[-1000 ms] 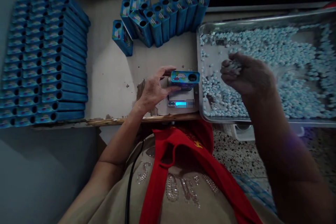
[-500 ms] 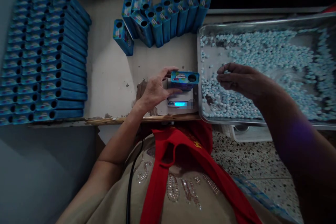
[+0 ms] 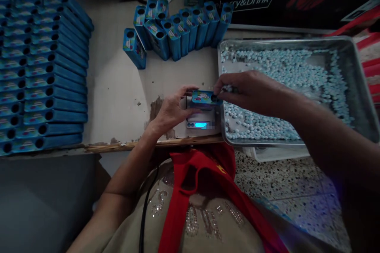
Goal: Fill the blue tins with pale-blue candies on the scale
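My left hand (image 3: 173, 108) holds a small blue box (image 3: 204, 97) upright over a small scale (image 3: 192, 125) with a lit display. A round hole shows in the box's top, at its right end. The fingers of my right hand (image 3: 234, 89) are pinched at that hole, with pale blue candies (image 3: 230, 88) held in them. Under my right forearm lies a metal tray (image 3: 221, 126) with many of the same candies spread in it.
Rows of blue boxes (image 3: 56, 71) fill the table's left side. Several more boxes (image 3: 184, 33) stand at the back middle, one (image 3: 135, 49) slightly apart. A black printed carton (image 3: 267, 0) stands behind the tray. The table's worn front edge (image 3: 118, 146) is near my body.
My right hand has moved left from over the tray to the hole of the box. My left hand still holds the box over the scale. The whole view has shifted slightly.
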A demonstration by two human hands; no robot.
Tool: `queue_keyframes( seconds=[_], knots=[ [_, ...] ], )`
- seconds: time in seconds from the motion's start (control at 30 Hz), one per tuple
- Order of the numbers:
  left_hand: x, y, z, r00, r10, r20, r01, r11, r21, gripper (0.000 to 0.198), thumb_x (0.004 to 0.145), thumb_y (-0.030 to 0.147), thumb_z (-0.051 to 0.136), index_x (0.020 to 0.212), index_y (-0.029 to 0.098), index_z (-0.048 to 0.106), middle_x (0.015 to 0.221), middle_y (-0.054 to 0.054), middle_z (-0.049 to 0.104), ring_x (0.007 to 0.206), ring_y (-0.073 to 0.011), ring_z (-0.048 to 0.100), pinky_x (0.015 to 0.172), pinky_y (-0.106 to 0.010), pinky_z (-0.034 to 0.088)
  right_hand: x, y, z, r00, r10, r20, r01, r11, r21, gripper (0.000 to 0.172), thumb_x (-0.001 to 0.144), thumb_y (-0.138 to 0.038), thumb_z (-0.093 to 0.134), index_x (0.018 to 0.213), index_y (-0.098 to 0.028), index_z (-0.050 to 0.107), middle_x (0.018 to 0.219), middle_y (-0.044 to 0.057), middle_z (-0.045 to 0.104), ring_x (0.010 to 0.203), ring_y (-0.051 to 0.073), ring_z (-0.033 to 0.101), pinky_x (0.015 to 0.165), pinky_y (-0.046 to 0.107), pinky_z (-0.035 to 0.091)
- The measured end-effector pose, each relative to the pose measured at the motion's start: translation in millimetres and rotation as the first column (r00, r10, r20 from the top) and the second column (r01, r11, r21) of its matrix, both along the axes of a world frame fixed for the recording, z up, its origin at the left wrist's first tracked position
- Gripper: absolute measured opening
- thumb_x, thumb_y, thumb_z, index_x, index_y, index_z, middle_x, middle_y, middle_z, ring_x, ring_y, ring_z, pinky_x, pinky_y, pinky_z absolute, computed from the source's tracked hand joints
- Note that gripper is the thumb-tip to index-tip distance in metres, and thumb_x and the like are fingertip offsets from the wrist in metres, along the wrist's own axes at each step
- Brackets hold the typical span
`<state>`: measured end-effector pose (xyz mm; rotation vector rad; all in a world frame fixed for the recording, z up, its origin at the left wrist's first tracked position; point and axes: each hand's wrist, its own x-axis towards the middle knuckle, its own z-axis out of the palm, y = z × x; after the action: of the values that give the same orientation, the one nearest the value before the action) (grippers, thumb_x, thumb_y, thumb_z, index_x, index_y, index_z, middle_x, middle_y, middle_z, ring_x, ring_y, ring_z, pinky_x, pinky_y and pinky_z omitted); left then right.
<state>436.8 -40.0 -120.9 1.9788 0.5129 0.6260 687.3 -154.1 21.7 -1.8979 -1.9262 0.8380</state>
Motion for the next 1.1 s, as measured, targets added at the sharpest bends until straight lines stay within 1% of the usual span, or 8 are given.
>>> queue_keyframes(
  seconds=[0.13, 0.3, 0.47, 0.57, 0.73, 0.9, 1.0, 1.1],
  knots=[
    [-1, 2, -1.3, 0.999, -0.018, 0.028, 0.018, 1.0, -0.012, 0.065, 0.092, 0.024, 0.105, 0.15, 0.028, 0.074, 0.146, -0.008, 0.081, 0.129, -0.0271, 0.083, 0.114, -0.042, 0.071, -7, 2, 3.6, 0.993, 0.062, 0.098, -0.059, 0.998, -0.038, 0.018, 0.097, -0.014, 0.07, 0.108, -0.022, 0.081, 0.076, 0.0, 0.066, 0.072, 0.02, 0.056, 0.075, 0.033, 0.036],
    [-4, 3, -1.2, 0.993, -0.051, 0.104, 0.054, 0.998, -0.029, 0.064, 0.094, 0.019, 0.103, 0.15, 0.029, 0.074, 0.144, -0.007, 0.081, 0.124, -0.0226, 0.083, 0.11, -0.035, 0.07, -7, 3, 4.1, 0.987, 0.034, 0.158, -0.025, 0.998, -0.061, 0.025, 0.096, -0.014, 0.074, 0.118, -0.021, 0.084, 0.08, 0.002, 0.069, 0.075, 0.021, 0.058, 0.076, 0.034, 0.036],
    [-6, 3, 2.2, 0.997, -0.037, 0.061, 0.038, 0.999, -0.028, 0.069, 0.091, 0.019, 0.104, 0.152, 0.03, 0.074, 0.148, -0.007, 0.079, 0.125, -0.0234, 0.082, 0.113, -0.038, 0.07, -5, 4, -0.2, 0.996, -0.002, 0.091, 0.004, 1.0, -0.027, 0.03, 0.086, -0.016, 0.086, 0.114, -0.025, 0.087, 0.088, 0.002, 0.076, 0.085, 0.024, 0.067, 0.079, 0.034, 0.041],
    [-7, 3, 1.4, 0.999, -0.021, 0.036, 0.022, 0.999, -0.025, 0.068, 0.092, 0.02, 0.103, 0.152, 0.03, 0.074, 0.15, -0.008, 0.079, 0.125, -0.0244, 0.083, 0.115, -0.041, 0.07, -6, 5, -2.4, 0.998, -0.003, 0.057, 0.004, 1.0, -0.027, 0.027, 0.085, -0.016, 0.085, 0.109, -0.028, 0.09, 0.089, 0.002, 0.076, 0.087, 0.024, 0.069, 0.079, 0.035, 0.044],
    [-12, 6, -0.7, 0.998, -0.015, 0.054, 0.018, 0.998, -0.065, 0.066, 0.092, 0.02, 0.102, 0.151, 0.03, 0.075, 0.152, -0.009, 0.078, 0.125, -0.0258, 0.083, 0.108, -0.04, 0.071, -11, 6, 1.1, 0.996, -0.045, 0.077, 0.047, 0.999, -0.027, 0.018, 0.083, -0.016, 0.086, 0.098, -0.025, 0.091, 0.088, 0.001, 0.075, 0.086, 0.021, 0.067, 0.08, 0.034, 0.043],
    [-16, 10, -1.7, 0.999, 0.012, 0.047, -0.007, 0.994, -0.105, 0.063, 0.092, 0.024, 0.103, 0.149, 0.031, 0.078, 0.152, -0.01, 0.077, 0.125, -0.0276, 0.084, 0.105, -0.04, 0.071, -13, 7, 2.0, 0.995, -0.07, 0.067, 0.069, 0.997, 0.014, 0.027, 0.078, -0.012, 0.087, 0.102, -0.024, 0.091, 0.096, 0.003, 0.076, 0.089, 0.021, 0.066, 0.083, 0.035, 0.045],
    [-18, 13, -2.6, 0.998, 0.028, 0.052, -0.022, 0.994, -0.104, 0.062, 0.092, 0.026, 0.104, 0.147, 0.031, 0.078, 0.151, -0.009, 0.078, 0.125, -0.0269, 0.084, 0.108, -0.041, 0.07, -13, 6, -0.1, 0.997, -0.073, 0.016, 0.073, 0.997, 0.015, 0.024, 0.08, -0.016, 0.089, 0.102, -0.027, 0.091, 0.096, 0.003, 0.075, 0.088, 0.022, 0.066, 0.082, 0.036, 0.047],
    [-20, 14, -1.9, 0.999, 0.026, 0.039, -0.022, 0.993, -0.12, 0.061, 0.093, 0.03, 0.105, 0.147, 0.029, 0.077, 0.15, -0.01, 0.079, 0.126, -0.027, 0.083, 0.11, -0.041, 0.069, -16, 4, -0.7, 0.987, -0.134, -0.087, 0.134, 0.991, -0.009, 0.015, 0.087, -0.022, 0.09, 0.1, -0.03, 0.091, 0.088, 0.001, 0.074, 0.085, 0.022, 0.065, 0.079, 0.036, 0.049]
  ],
)
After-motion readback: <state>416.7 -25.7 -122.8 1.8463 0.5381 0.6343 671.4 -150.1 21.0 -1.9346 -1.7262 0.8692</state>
